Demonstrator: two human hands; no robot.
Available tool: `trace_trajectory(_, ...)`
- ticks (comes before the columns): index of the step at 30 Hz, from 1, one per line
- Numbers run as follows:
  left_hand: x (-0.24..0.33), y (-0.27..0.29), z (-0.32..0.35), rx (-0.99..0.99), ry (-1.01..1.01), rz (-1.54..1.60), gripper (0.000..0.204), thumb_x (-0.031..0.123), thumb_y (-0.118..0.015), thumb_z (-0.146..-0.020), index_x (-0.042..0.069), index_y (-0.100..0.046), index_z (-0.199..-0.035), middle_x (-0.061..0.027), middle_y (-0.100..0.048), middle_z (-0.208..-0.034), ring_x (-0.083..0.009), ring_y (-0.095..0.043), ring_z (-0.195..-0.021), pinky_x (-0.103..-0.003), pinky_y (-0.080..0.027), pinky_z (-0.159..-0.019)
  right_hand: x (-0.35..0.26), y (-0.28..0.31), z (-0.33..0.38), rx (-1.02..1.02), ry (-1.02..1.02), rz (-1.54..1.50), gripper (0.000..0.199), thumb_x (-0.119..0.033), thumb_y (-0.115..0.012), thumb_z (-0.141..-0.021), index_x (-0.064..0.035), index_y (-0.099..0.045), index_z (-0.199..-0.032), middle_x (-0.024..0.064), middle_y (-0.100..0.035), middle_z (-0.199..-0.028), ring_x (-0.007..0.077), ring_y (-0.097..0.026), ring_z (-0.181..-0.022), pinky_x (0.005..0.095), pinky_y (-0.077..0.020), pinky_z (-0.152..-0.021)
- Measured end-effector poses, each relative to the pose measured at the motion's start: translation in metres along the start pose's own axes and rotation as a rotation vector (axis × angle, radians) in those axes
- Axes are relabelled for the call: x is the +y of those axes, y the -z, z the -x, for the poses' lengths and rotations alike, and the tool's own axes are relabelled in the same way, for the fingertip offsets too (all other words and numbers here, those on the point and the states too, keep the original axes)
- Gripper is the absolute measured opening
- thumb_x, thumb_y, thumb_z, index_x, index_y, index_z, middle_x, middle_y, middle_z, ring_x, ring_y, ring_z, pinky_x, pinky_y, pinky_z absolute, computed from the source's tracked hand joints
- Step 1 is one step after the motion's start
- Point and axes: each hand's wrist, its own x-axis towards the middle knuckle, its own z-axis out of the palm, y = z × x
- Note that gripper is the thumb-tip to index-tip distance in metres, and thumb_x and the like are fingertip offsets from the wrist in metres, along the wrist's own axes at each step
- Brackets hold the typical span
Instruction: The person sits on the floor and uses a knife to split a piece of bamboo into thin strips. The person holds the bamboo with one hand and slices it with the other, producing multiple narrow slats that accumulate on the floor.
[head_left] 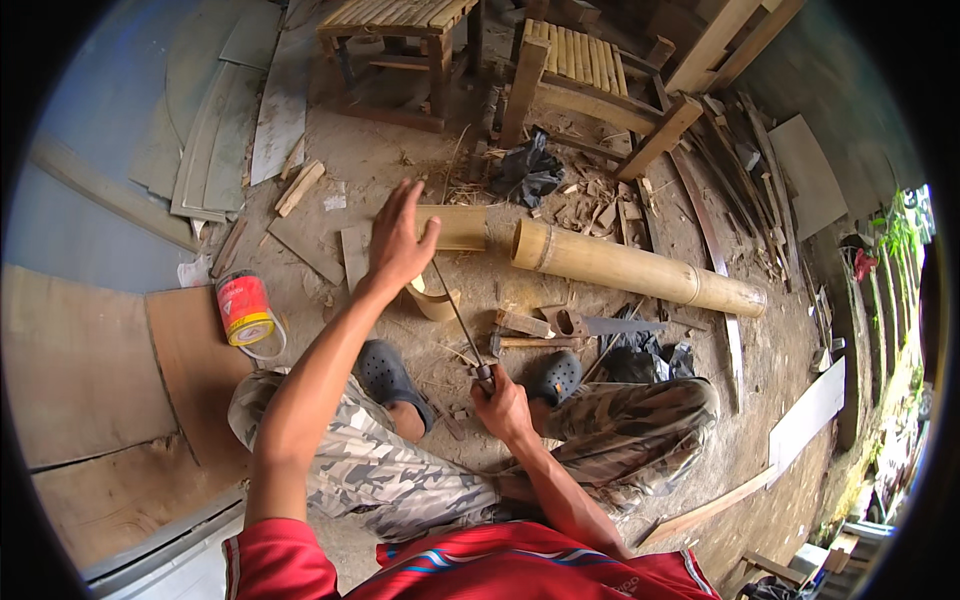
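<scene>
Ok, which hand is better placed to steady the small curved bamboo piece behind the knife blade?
Probably the left hand: it is open, looks empty and appears close to the curved bamboo piece. The right hand is closed around the handle of the knife.

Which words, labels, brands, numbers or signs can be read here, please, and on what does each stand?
Red can: printed label, mostly too small to read.
Shirt: small lettering in front.
I leave wording and brands uncopied; I can make out no other text.
</scene>
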Motion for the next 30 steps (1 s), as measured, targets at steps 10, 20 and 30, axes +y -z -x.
trace_trajectory(10,-0.046,0.054,0.041,-0.013,0.470,0.198,0.064,0.045,-0.051,-0.098,0.000,-0.043,-0.142,-0.0250,-0.050,-0.141,-0.0394,-0.049,-0.130,-0.045,-0.040,-0.108,-0.029,0.021,0.010,0.063,0.088,-0.014,0.023,-0.020,-0.064,-0.089,-0.0003,-0.057,-0.099,0.0225,-0.065,-0.071,0.0425,-0.067,-0.071,0.0427,-0.0512,-0.060)
trace_trajectory(20,-0.062,0.059,0.030,0.147,0.489,0.397,0.062,0.045,-0.051,-0.098,-0.003,-0.048,-0.138,-0.0259,-0.052,-0.140,-0.0374,-0.051,-0.129,-0.041,-0.041,-0.107,0.000,-0.002,-0.019,0.047,0.059,0.064,0.024,-0.019,-0.063,-0.087,0.0016,-0.056,-0.096,0.0234,-0.063,-0.068,0.0431,-0.066,-0.069,0.0455,-0.0502,-0.060)
trace_trajectory(30,-0.061,0.064,0.031,0.172,0.544,0.409,0.060,0.045,-0.051,-0.097,-0.002,-0.050,-0.135,-0.0238,-0.056,-0.134,-0.0356,-0.056,-0.122,-0.041,-0.043,-0.102,-0.060,0.039,0.017,0.045,-0.015,-0.012,0.025,-0.022,-0.064,-0.089,-0.0001,-0.055,-0.096,0.0229,-0.063,-0.071,0.0424,-0.066,-0.069,0.0437,-0.0496,-0.061)
